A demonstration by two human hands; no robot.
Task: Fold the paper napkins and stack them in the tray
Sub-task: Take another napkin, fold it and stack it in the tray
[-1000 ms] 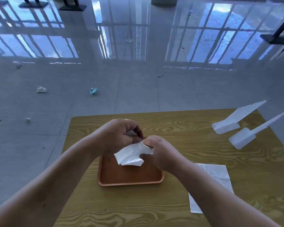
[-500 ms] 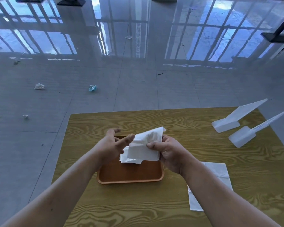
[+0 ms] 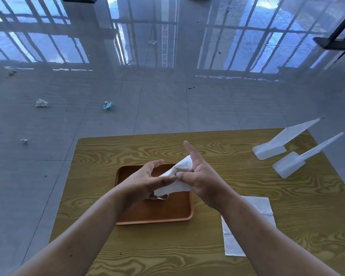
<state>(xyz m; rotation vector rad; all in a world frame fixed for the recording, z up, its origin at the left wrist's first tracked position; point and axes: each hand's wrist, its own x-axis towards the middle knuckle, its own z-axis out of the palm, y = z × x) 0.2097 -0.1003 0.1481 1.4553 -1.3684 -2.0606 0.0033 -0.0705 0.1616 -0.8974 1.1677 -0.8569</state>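
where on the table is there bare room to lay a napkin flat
Free: the wooden table strip beyond the brown tray, and the near edge in front of it. Crowded: the far right corner with two white plastic stands, and the right side with the flat white napkin.

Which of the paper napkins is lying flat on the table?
The unfolded napkin right of the tray, partly hidden under the right forearm. The other napkin is held above the tray by both hands.

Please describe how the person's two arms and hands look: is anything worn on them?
Both forearms are bare, with no sleeves in view. The left hand and the right hand wear no gloves, and no rings, watch or bracelet are visible. Fingernails look short and unpainted.
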